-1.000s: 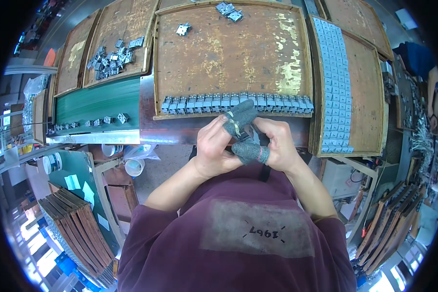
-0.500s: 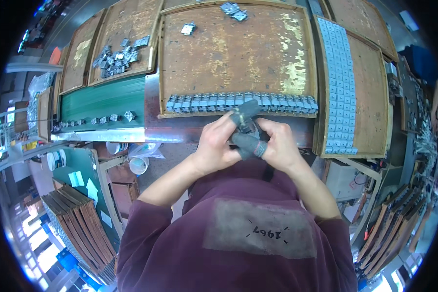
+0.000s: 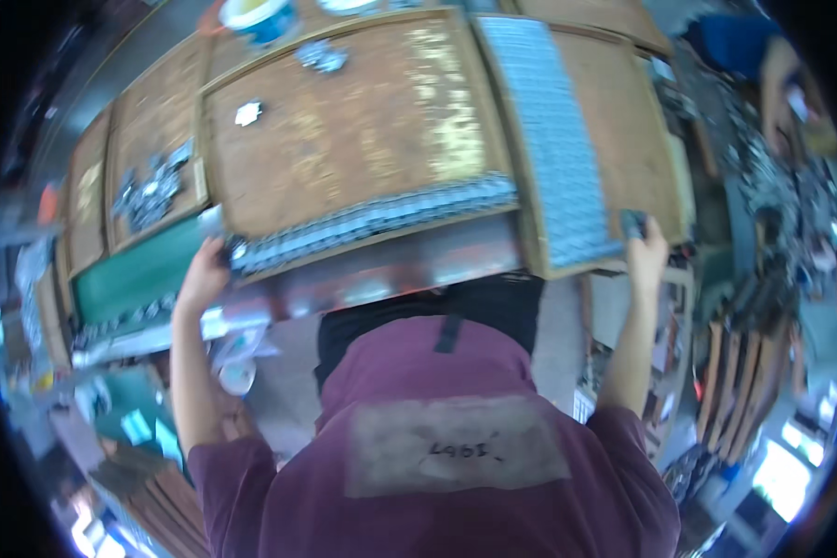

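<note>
Fingers of the left hand curl over the near-left corner of a worn, rust-brown wooden tray — the right hand grips its near-right edge. Grey metal parts line the front rim; farther back lies a loose cluster.

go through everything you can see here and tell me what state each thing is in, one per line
Left hand: gripping the near left corner of the middle tray.
Right hand: on the near edge of the right tray, dark glove on the fingers.
Middle tray: mostly bare, one row of small metal parts along its near edge.
Right tray: a wide strip of parts laid in rows.
Left tray: loose pile of parts.
</note>
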A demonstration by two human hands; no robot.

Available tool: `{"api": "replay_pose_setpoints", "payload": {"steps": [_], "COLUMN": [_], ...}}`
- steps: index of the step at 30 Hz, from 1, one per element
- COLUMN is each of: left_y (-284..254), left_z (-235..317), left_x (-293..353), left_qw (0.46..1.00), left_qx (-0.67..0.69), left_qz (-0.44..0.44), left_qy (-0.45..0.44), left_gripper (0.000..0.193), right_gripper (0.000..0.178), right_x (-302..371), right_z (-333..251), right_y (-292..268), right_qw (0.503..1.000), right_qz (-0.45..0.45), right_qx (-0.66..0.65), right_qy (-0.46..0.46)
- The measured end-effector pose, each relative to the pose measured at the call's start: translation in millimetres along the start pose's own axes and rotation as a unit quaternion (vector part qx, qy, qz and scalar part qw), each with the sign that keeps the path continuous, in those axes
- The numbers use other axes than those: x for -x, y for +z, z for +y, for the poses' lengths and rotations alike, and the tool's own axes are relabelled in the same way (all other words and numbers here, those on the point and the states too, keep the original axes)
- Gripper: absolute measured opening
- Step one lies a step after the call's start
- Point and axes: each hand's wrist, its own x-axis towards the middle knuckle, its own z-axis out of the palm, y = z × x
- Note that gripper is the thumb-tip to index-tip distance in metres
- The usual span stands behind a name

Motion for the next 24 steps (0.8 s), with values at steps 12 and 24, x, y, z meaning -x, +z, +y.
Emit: {"api": "replay_pose_setpoints", "payload": {"steps": [12, 24], "left_y": [0, 39], "left_z": [36, 42], "left_x": [-9, 25], "left_qw": [0.977, 0.942], "left_qx": [-0.189, -0.260], "left_qz": [-0.042, 0.111], "left_qy": [0.091, 0.182], "left_gripper": [0.028, 0.080], "right_gripper": [0.039, 0.026], "right_x": [23, -13], "right_z": [39, 133], "right_y": [-18, -13], "right_qw": [0.933, 0.995], "right_qz": [-0.101, 0.015], "right_qx": [0.342, -0.101], "right_qy": [-0.045, -0.018]}}
